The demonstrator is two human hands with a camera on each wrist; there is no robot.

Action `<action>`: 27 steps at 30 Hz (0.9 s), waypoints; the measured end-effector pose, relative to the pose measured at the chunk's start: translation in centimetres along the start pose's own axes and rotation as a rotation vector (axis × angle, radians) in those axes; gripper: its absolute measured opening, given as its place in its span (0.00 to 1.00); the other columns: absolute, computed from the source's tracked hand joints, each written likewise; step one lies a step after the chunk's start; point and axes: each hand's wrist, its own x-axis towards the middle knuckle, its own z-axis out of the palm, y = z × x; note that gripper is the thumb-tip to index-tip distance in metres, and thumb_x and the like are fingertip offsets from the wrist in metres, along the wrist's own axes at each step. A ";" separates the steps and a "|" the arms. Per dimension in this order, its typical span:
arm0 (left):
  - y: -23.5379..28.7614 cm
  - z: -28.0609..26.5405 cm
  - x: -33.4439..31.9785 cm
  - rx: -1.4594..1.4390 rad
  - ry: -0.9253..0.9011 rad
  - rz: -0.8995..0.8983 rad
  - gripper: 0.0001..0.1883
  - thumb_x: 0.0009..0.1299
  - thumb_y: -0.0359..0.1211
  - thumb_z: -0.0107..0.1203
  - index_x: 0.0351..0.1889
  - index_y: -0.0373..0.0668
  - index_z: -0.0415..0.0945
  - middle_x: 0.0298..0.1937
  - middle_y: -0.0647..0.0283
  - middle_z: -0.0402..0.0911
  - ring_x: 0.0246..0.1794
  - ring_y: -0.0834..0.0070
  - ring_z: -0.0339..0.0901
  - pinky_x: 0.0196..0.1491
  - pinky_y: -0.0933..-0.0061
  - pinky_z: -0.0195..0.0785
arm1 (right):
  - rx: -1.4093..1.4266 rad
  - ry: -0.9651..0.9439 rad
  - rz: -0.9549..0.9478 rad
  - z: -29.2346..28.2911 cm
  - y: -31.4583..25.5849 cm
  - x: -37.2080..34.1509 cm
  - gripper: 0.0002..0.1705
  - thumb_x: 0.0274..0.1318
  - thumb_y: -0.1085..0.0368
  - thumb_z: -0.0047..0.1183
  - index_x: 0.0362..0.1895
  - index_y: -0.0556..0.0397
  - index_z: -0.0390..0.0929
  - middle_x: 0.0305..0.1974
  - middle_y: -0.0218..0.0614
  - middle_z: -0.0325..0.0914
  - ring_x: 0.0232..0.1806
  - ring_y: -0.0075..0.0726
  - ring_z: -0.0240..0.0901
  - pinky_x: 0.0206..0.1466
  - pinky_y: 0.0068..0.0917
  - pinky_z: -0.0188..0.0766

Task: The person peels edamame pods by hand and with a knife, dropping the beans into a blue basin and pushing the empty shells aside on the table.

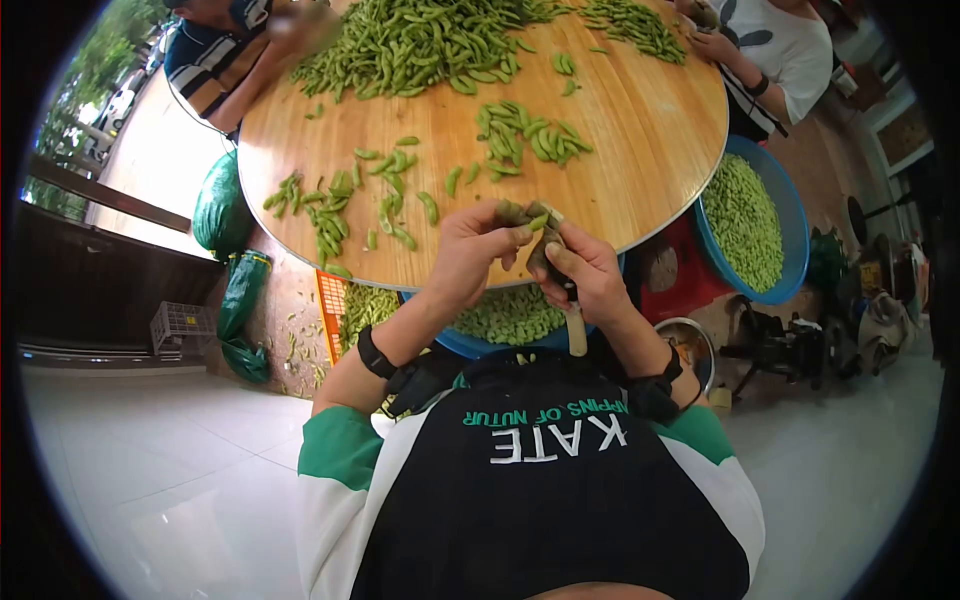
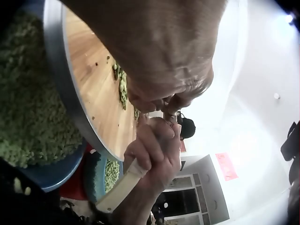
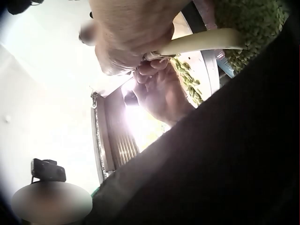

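Over the near edge of the round wooden table (image 1: pixel 650 130), both hands meet in front of the chest. With thumb and fingers, the left hand (image 1: pixel 465 255) pinches a green bean pod (image 1: pixel 538 222). Curled fingers of the right hand (image 1: pixel 592 275) grip a tool with a cream handle (image 1: pixel 577 332) pointing down toward the body; its other end is hidden in the fist. In the left wrist view, the handle (image 2: pixel 119 192) sticks out below the right hand (image 2: pixel 157 147). Directly below the hands, shelled green beans (image 1: pixel 505 322) fill a blue basin.
A large heap of pods (image 1: pixel 410 45) covers the far side of the table, with small clusters (image 1: pixel 525 135) nearer. Another blue basin (image 1: pixel 803 250) of beans stands right. An orange crate (image 1: pixel 328 310) and green sacks (image 1: pixel 220 205) are at left. Two people sit across.
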 end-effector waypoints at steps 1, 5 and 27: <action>0.1 0.1 -0.1 0.020 -0.016 0.042 0.07 0.63 0.23 0.58 0.39 0.34 0.78 0.31 0.65 0.80 0.23 0.85 0.70 0.24 0.84 0.61 | -0.025 -0.027 -0.014 -0.1 0.0 0.0 0.22 0.69 0.63 0.38 0.64 0.56 0.60 0.30 0.32 0.70 0.17 0.16 0.58 0.18 0.14 0.57; 0.4 0.2 -0.2 0.101 -0.040 0.091 0.07 0.64 0.25 0.58 0.39 0.34 0.78 0.31 0.67 0.79 0.24 0.86 0.70 0.24 0.85 0.60 | 0.010 -0.020 -0.009 -0.2 0.1 0.0 0.23 0.69 0.62 0.39 0.64 0.56 0.60 0.30 0.32 0.70 0.17 0.16 0.57 0.18 0.13 0.57; -0.4 -0.7 0.9 0.224 -0.189 0.057 0.08 0.63 0.25 0.59 0.39 0.36 0.74 0.29 0.63 0.77 0.22 0.78 0.71 0.23 0.76 0.64 | 0.417 0.046 0.200 -1.5 0.1 -0.3 0.16 0.65 0.65 0.48 0.55 0.52 0.71 0.30 0.35 0.74 0.17 0.18 0.58 0.15 0.14 0.56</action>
